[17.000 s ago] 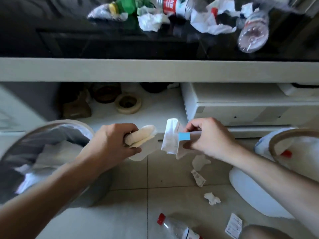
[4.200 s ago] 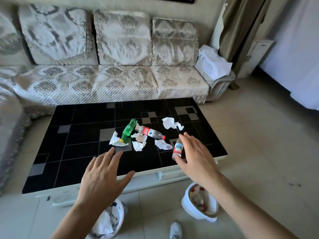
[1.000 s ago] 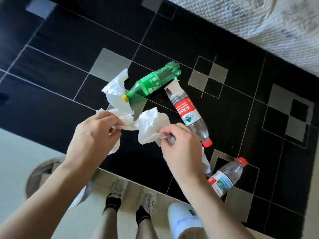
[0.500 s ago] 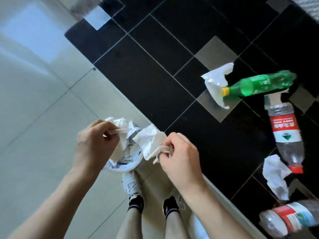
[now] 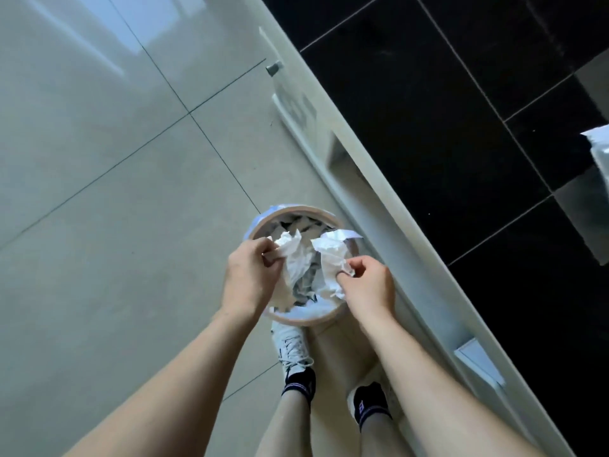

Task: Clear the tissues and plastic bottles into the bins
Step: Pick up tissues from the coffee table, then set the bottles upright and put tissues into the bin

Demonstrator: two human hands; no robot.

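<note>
Both hands hover over a round bin [image 5: 301,321] on the floor, its white liner holding crumpled paper. My left hand [image 5: 250,275] pinches a crumpled white tissue [image 5: 295,258] above the bin's left side. My right hand [image 5: 369,285] pinches a second crumpled tissue [image 5: 331,258] above its right side. One more tissue [image 5: 598,150] lies on the black tiled table [image 5: 461,127] at the frame's right edge. No bottles are in view.
The table's white frame [image 5: 372,179] runs diagonally just right of the bin, with a shelf opening below it. My feet in white shoes [image 5: 291,351] stand right behind the bin. Pale floor tiles [image 5: 115,192] fill the left half.
Both hands have carried their tissues from the tabletop over to above the bin. The view has swung down, so the bottles have left the frame.
</note>
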